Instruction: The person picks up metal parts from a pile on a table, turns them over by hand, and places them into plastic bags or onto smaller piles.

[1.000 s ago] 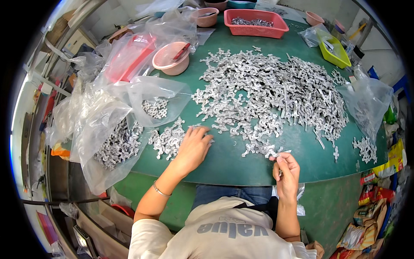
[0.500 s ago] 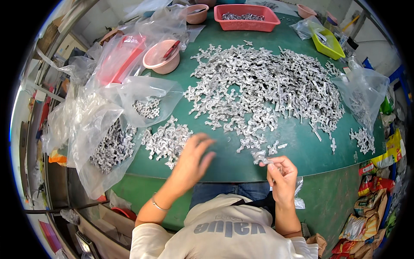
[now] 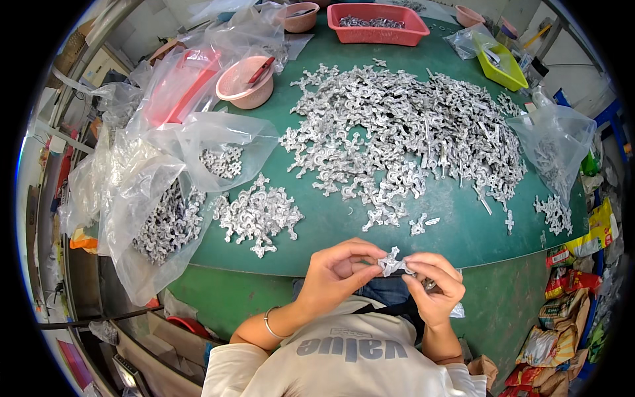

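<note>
A small silver-grey cast metal piece point(image 3: 392, 262) with several arms is held up at the table's near edge. Pinched by my left hand point(image 3: 338, 272), its left end sits between thumb and forefinger. My right hand point(image 3: 435, 286) grips the other end with closed fingers. A darker greyish bit shows under the right fingers, too hidden to name. Ahead lies a wide heap of similar metal pieces point(image 3: 397, 126). A smaller pile of them point(image 3: 258, 215) is left of my hands, and a couple of loose pieces point(image 3: 417, 225) lie just beyond my fingers.
Clear plastic bags point(image 3: 112, 218) with metal parts crowd the left side, near a pink bowl point(image 3: 246, 99). A red tray point(image 3: 378, 36) and a yellow-green tray point(image 3: 506, 78) stand at the back. Another bag point(image 3: 559, 142) lies on the right of the green table point(image 3: 317, 248).
My left hand has come right from beside the small pile and taken hold of the metal piece. My right hand has drawn the piece slightly nearer to me.
</note>
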Tool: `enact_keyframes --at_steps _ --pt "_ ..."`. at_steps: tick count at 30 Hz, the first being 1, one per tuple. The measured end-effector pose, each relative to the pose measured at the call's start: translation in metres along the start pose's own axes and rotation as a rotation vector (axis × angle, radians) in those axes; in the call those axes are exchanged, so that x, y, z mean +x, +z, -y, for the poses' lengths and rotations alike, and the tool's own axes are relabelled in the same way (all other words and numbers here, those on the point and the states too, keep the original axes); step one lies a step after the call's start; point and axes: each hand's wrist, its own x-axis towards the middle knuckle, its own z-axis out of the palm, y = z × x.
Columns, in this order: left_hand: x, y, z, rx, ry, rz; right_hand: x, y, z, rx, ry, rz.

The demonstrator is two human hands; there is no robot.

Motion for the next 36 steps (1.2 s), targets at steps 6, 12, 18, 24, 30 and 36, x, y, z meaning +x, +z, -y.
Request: enact_keyframes --at_steps 6,12,18,24,30,36 --pt "-0.002 0.004 -0.002 -0.024 -0.062 -0.012 -0.004 -0.001 -0.001 0.03 0.053 -0.039" --pt "-0.003 0.004 -0.003 -0.06 -0.074 -0.013 -0.004 0.0 0.001 -0.001 0.055 -0.047" --pt "-0.003 0.008 -0.004 -0.035 -0.21 -0.103 -0.008 -0.001 -0.005 0.088 0.062 -0.027" --pt "0.003 0.005 -0.002 -0.117 -0.413 -0.107 -0.01 0.002 0.001 0.501 0.549 -0.059" --pt "0.004 0.004 0.0 -0.198 -0.428 -0.094 -0.011 0.004 0.0 0.592 0.529 -0.056" --pt "0.009 0.009 -0.002 -0.202 -0.388 -0.091 -0.017 0.001 -0.001 0.587 0.447 -0.022"
